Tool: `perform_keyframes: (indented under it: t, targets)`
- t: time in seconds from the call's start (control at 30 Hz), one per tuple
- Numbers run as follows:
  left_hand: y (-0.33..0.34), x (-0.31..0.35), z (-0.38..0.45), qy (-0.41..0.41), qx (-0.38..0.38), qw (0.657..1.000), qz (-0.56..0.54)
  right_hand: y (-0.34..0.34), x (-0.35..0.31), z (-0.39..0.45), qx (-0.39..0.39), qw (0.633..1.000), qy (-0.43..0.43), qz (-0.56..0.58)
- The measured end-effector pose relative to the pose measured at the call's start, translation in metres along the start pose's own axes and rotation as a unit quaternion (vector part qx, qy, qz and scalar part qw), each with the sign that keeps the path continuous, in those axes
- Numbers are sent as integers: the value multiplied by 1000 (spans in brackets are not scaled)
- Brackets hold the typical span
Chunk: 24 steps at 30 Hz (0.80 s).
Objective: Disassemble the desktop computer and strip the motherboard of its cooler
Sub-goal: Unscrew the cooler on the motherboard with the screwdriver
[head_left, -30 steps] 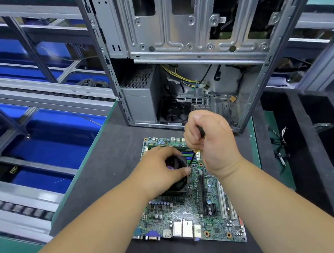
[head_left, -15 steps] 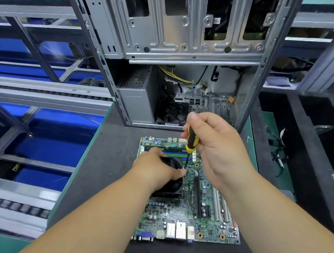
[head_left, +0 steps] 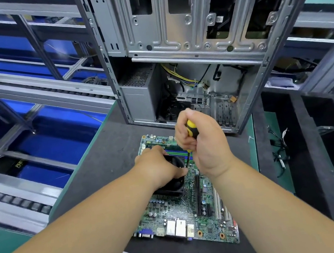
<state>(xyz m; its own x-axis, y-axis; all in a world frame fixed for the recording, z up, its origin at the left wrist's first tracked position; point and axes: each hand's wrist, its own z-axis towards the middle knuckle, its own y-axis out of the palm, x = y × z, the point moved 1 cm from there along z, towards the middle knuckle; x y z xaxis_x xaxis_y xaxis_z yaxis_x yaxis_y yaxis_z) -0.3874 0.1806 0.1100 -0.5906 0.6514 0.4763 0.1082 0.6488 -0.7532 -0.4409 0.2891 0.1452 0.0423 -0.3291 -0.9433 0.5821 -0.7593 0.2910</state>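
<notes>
Nearest the viewer, two bare forearms reach forward over a dark grey bench [head_left: 94, 164]. On it lies a green rectangular motherboard [head_left: 185, 216], its silver rear ports facing the viewer. A black square cooler fan [head_left: 171, 186] sits on the board's middle. The left hand [head_left: 158, 166] lies over the cooler, its grip curled against the top and right edge, bracing it. Just beside it, the right hand [head_left: 204, 142] is clamped around a yellow-and-black-handled screwdriver [head_left: 190, 130], held nearly upright; the thin shaft runs down to the cooler's right side, by the left fingertips. Whether the tip sits in a screw is hidden. Judging from this, a slip is the main risk: if the tip jumps out under pressure, it could gouge the board or jab the steadying fingers. Farther back stands an open grey metal computer case [head_left: 192, 37], mostly empty, with loose yellow cables inside.
</notes>
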Motion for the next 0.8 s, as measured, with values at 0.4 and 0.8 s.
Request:
perform_keyframes:
  t: [0.4,0.8]
  targets:
    - [1,1,0,-2,1,1000,16,2,7,-11,220,974,-39,-48]
    - [-2,1,-4,-1,-1,1000,8,5,-1,-15,106,992,-9,-67]
